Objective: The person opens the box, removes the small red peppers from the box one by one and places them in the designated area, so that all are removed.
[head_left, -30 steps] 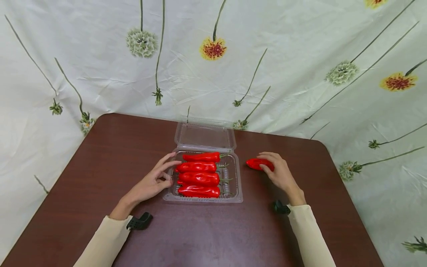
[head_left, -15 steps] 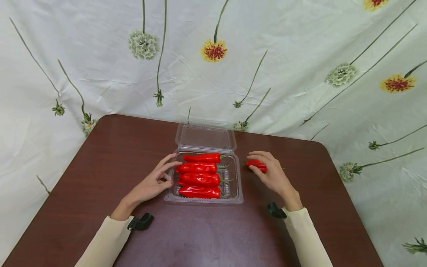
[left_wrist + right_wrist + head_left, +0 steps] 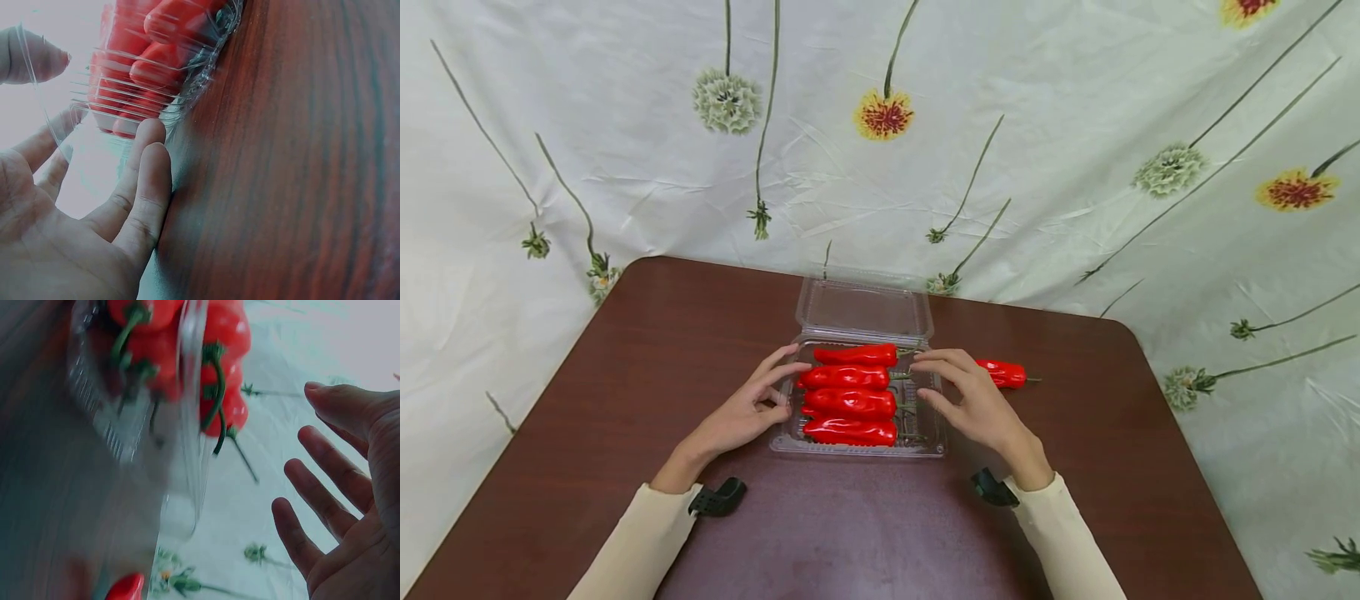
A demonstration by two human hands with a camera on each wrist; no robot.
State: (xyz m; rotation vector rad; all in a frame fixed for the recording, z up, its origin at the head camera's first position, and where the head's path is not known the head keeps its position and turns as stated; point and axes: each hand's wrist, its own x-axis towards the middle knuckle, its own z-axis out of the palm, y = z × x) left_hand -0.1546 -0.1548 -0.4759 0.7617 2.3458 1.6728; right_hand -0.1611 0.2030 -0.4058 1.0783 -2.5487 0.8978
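A clear plastic clamshell box (image 3: 859,451) stands open on the table. Inside it several red peppers (image 3: 848,405) lie in a row, green stems pointing right. My left hand (image 3: 747,410) is at the box's left side, fingers spread and touching its wall, as the left wrist view also shows. Over the box's right rim hovers my right hand (image 3: 981,404), fingers apart and holding nothing. Another red pepper (image 3: 1009,374) lies on the table behind that hand, its left end hidden. In the right wrist view the stems (image 3: 215,387) face the spread fingers.
The box's clear lid (image 3: 865,307) is folded back toward the table's far edge. The brown table (image 3: 685,317) has rounded far corners. A white cloth (image 3: 1075,125) printed with flowers hangs behind it. Dark straps sit at both wrists.
My right hand has moved left from the loose pepper to the box's right rim, leaving that pepper on the table. The left hand stays at the box.
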